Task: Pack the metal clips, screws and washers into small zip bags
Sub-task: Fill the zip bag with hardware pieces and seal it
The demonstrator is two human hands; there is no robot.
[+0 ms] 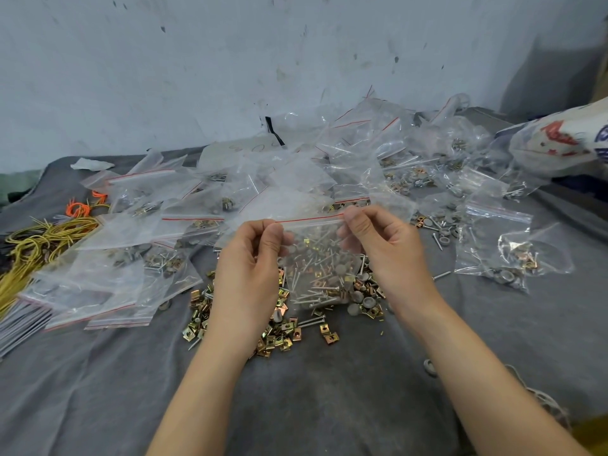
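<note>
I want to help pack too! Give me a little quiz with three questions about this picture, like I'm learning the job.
1. True or false: the left hand and the right hand each pinch the top edge of the same zip bag.
2. What lies at the left edge of the grey cloth? A) yellow wires B) scissors C) a cup
3. Fill in: the stripe along the held bag's top is ____.
Key: 1 true; 2 A; 3 red.
</note>
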